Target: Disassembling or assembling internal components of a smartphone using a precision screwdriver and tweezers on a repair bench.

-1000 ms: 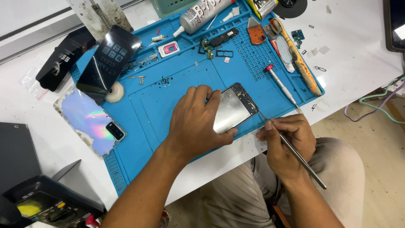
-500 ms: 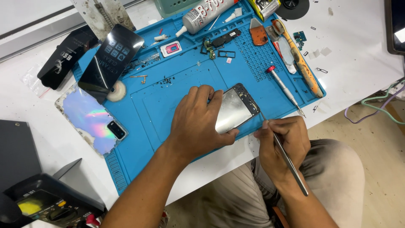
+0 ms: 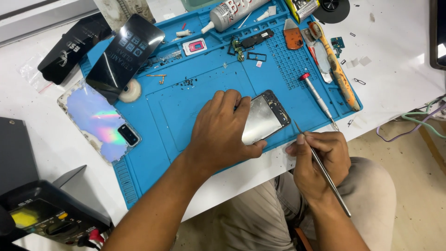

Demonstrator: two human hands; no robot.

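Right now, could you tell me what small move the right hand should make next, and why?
Probably bring the tweezers tip a little left onto the phone corner. The right hand holds them with the tip just off the phone's right edge, while the left hand pins the opened phone flat on the mat.

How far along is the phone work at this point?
Done: the back cover is off and lies beside the mat, with small parts removed near the mat's top. In hand: the left hand pins the open phone, and the right hand holds tweezers just off its edge. Left: the phone is still open, so reassembly seems to remain.
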